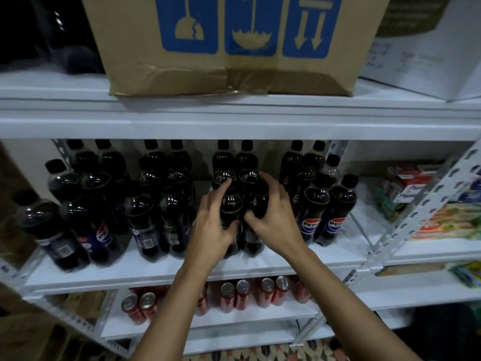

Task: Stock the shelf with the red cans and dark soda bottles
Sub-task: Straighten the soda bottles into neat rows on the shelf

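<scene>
Pepsi-labelled dark soda bottles [338, 207], shelved.

Dented cardboard box [229, 43] with blue handling symbols on top shelf, packaged goods [406, 188] at right

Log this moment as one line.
left hand: grips bottle | right hand: grips neighbouring bottle | site: middle shelf | cans: below

"PEPSI" reads on the blue labels of the two front soda bottles [329, 207] to the right of my hands, and its round logo shows on a bottle at the left [100, 230]. The cardboard box [234, 45] above carries blue handling signs: broken glass, umbrella, two arrows. The small cartons [406, 186] at right are too blurred to read.
</scene>
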